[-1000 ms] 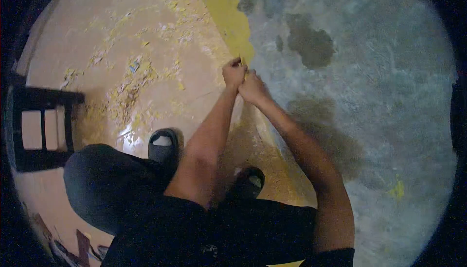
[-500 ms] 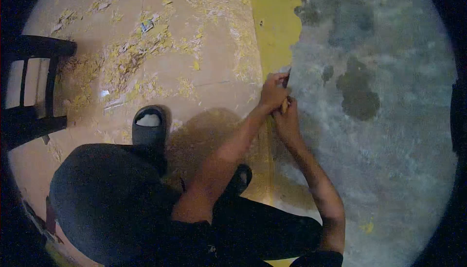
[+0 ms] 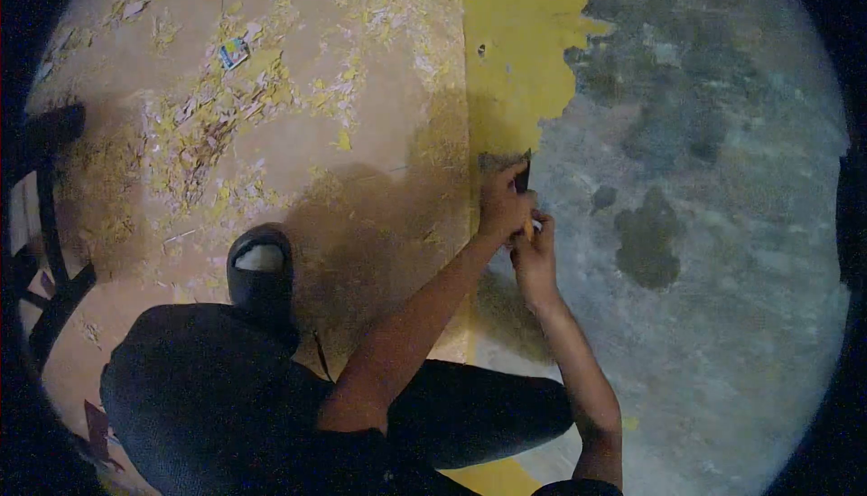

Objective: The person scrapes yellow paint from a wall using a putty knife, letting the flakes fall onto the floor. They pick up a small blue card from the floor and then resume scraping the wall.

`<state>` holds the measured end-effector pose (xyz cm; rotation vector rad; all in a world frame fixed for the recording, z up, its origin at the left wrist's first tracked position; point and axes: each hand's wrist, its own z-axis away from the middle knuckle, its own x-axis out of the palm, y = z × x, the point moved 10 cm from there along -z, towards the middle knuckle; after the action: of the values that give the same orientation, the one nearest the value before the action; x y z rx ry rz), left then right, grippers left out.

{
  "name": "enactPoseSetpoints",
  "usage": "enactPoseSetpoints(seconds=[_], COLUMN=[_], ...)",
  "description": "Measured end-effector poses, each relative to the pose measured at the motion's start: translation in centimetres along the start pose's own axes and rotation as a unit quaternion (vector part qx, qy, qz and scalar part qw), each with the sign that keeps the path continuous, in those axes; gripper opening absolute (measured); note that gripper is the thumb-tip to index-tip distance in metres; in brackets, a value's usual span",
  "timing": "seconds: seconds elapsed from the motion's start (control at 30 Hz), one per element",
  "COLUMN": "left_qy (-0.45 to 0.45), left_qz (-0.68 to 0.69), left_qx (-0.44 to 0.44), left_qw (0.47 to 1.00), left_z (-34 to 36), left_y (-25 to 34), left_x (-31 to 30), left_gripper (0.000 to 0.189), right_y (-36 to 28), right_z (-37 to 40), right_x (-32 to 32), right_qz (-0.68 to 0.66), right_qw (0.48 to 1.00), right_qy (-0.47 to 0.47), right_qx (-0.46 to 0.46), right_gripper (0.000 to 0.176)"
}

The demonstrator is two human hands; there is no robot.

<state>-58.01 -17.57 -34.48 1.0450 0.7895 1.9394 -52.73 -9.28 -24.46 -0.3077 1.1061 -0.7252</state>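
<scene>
My left hand (image 3: 504, 201) is closed around the dark blade of a paint scraper (image 3: 523, 180), near the wall's lower edge. Just below it, my right hand (image 3: 535, 257) grips the scraper's yellowish handle, of which only a small part shows between the fingers. The blade tip touches the wall where the remaining yellow paint (image 3: 521, 67) meets the bare grey surface (image 3: 722, 297). The yellow paint has a ragged edge on its right side.
Paint flakes (image 3: 257, 89) litter the tiled floor (image 3: 361, 144), with a small coloured packet (image 3: 233, 53) among them. A dark piece of furniture (image 3: 54, 225) stands at the left. My foot in a dark slipper (image 3: 260, 266) rests on the floor.
The view has shifted, so the floor and wall sit differently in it. Both hands keep hold of the scraper, its blade still against the paint's edge.
</scene>
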Motion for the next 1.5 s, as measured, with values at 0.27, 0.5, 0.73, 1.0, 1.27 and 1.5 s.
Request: enactPoseSetpoints(seconds=[0.27,0.5,0.73,1.0,1.27,1.5], left_qy=[0.003,0.059,0.006,-0.071,0.009,-0.047], left_qz=[-0.032,-0.047,-0.059,0.006,-0.001,-0.009], left_qx=[0.006,0.021,0.042,0.067,0.033,0.004], left_qw=[0.999,0.997,0.997,0.995,0.999,0.999], left_z=[2.2,1.3,0.3,-2.0,-1.8,-1.1], left_y=[0.8,3.3,6.5,0.6,-0.2,2.3], left_x=[2.3,0.8,0.4,2.1,2.7,0.9], left_gripper=[0.054,0.045,0.050,0.051,0.047,0.047], right_y=[-3.9,-3.0,-4.6,-0.5,-1.4,-4.9], right_z=[3.1,2.0,1.2,-1.2,-0.7,0.8], right_x=[-2.1,-2.3,-1.9,-1.1,-1.7,-0.6], right_qz=[-0.086,-0.142,-0.139,-0.066,-0.155,-0.177], right_qw=[0.983,0.975,0.985,0.996,0.983,0.977], right_qy=[0.044,0.060,0.023,0.036,-0.007,0.004], right_qx=[0.156,0.163,0.097,0.057,0.095,0.120], right_gripper=[0.027,0.025,0.026,0.024,0.018,0.017])
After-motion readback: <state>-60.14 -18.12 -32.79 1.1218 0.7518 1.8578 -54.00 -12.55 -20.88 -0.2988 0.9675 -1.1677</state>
